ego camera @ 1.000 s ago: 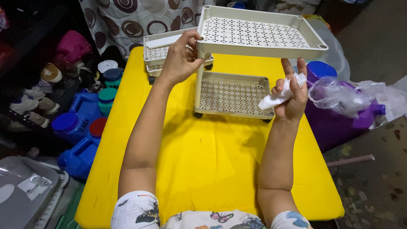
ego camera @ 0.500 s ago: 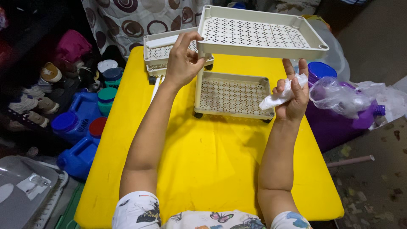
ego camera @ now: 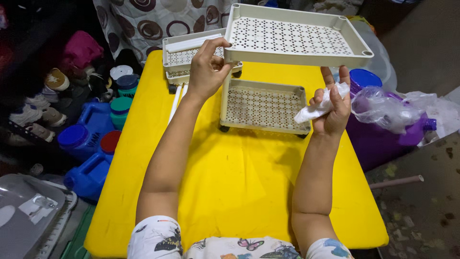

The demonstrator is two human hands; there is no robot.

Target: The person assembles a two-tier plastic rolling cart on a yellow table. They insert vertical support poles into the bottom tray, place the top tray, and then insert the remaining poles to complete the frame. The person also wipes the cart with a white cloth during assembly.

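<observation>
**Perforated tray held aloft over a yellow bench**

A cream plastic tray [ego camera: 297,36], rectangular with a raised rim, round corner sockets and a floor pierced by a regular pattern of small holes, hangs in the upper middle of the frame. The left hand [ego camera: 207,72] is clamped on its near left corner, fingers hooked over the rim, and carries it above the bench. The right hand [ego camera: 331,106], right of centre and apart from the tray, is closed around a crumpled white cloth [ego camera: 317,106] whose soft folds stick out to the left.

Below the raised tray a second tray [ego camera: 264,106] of the same perforated make stands on small dark casters on the smooth, glossy yellow bench [ego camera: 239,182]. A third tray [ego camera: 189,55] sits at the bench's far left edge, with thin white rods [ego camera: 175,101] lying just beside it.

At the right edge, crinkled clear plastic film [ego camera: 383,108] drapes a purple container [ego camera: 378,139]. In the left of the frame stand blue jugs [ego camera: 86,139] with round caps.
</observation>
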